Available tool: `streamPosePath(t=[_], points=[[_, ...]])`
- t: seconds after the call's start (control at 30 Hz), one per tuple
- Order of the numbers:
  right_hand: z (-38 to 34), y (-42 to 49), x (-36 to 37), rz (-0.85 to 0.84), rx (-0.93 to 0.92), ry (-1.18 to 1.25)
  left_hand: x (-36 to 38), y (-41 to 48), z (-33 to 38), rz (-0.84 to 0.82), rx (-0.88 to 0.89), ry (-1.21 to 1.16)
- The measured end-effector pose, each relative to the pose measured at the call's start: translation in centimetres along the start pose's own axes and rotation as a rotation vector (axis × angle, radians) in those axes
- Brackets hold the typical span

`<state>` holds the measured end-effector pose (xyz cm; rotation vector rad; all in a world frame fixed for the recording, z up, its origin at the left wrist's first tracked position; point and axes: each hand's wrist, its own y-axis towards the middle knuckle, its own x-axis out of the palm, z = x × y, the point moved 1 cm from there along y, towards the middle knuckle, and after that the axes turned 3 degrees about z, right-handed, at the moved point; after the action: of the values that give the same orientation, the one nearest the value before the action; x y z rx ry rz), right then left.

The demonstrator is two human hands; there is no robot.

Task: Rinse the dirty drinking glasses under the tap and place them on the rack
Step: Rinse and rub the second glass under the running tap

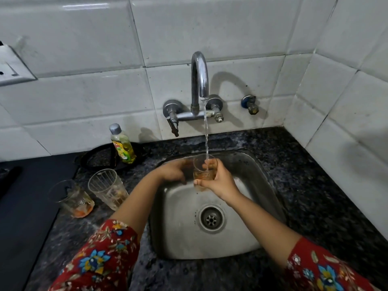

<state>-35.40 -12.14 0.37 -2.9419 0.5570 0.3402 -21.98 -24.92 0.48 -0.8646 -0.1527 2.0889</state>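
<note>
Rinsing's barely started: left grip and right grip curl round a small clear glass under the running chrome tap, two grimy clear tumblers wait on the dark stone table.

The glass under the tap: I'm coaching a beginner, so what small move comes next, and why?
Probably tip the glass over the sink to dump it: the right hand holds it upright under the running tap, and brownish water has pooled inside.

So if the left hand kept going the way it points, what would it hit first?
The glass held by the right hand. The left hand points rightward at it and may already touch it; depth is unclear.
</note>
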Motion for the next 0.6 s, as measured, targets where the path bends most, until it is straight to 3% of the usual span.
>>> streamPosePath(t=[0.07,0.2,0.37,0.53,0.6], points=[[0.1,0.1,-0.1,-0.053,-0.028,-0.005,2.4,-0.7,-0.6,-0.090,0.150,-0.109],[0.0,-0.1,-0.7,-0.212,-0.066,-0.068,4.9,-1.0,-0.3,0.103,0.365,-0.352],[-0.4,-0.6,-3.3,-0.148,-0.637,-0.689,4.7,-0.7,0.0,0.256,0.458,-0.387],[-0.8,2.9,-3.8,-0.456,-1.037,-1.254,4.1,0.3,0.5,0.271,0.426,-0.201],[-1.9,3.9,-2.9,-0.566,-1.093,-1.453,4.3,0.6,0.3,0.240,0.416,-0.113]])
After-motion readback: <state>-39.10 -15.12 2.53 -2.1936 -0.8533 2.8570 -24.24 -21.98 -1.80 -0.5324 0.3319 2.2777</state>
